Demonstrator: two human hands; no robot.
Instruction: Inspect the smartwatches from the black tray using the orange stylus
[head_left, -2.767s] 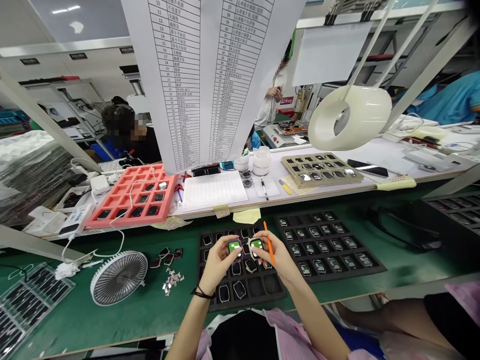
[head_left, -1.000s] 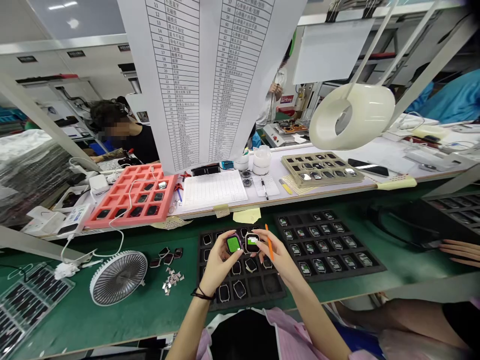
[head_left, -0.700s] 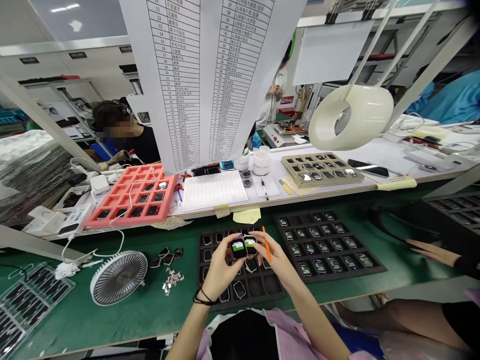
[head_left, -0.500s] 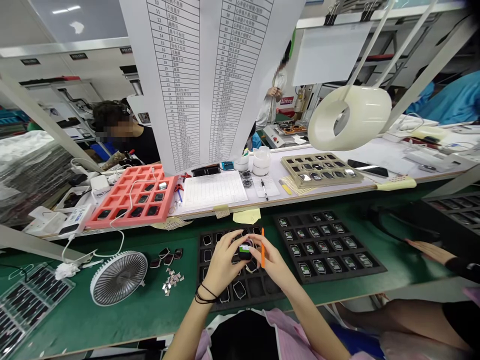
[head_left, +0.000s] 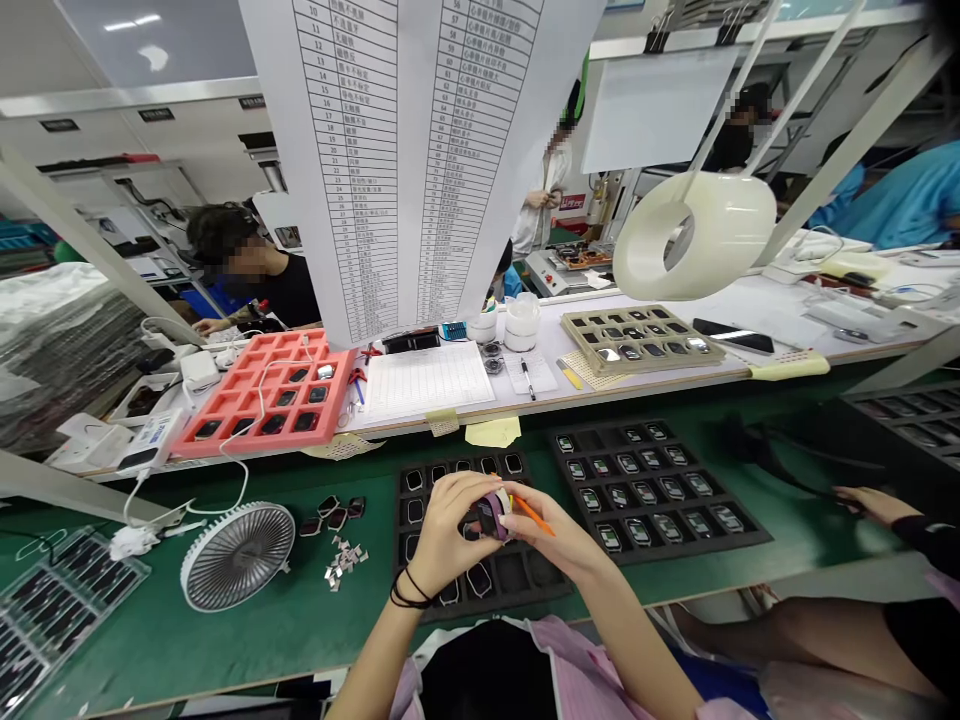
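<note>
Okay, so both hands are right up close together, above the near black foam tray (head_left: 512,573). The left hand (head_left: 448,525) is curled most of the way closed, thumb underneath and fingers over the top, gripping a purple-edged smartwatch (head_left: 491,515) by its sides. My guess is that grip keeps the fingers off most of the screen. It's tipped well over on edge, so I can't read the display.

The right hand (head_left: 559,520) is bent in from the other side, fingertips meeting the watch, with an orange stick (head_left: 534,516) tucked between its fingers, probably parked there so it's handy without being put down. Something pale sits right against the watch on that side, but the fingers cover too much to tell if it's a second one.

Holding everything over the tray makes sense to me: a slip would likely land on foam. The pockets look meant to stop watches rubbing each other, same with the second black tray (head_left: 592,438) just beside it. Loose watch parts (head_left: 334,512) and small metallic bits (head_left: 345,563) lie off to the left on the green surface (head_left: 315,640), presumably to avoid mixing.
</note>
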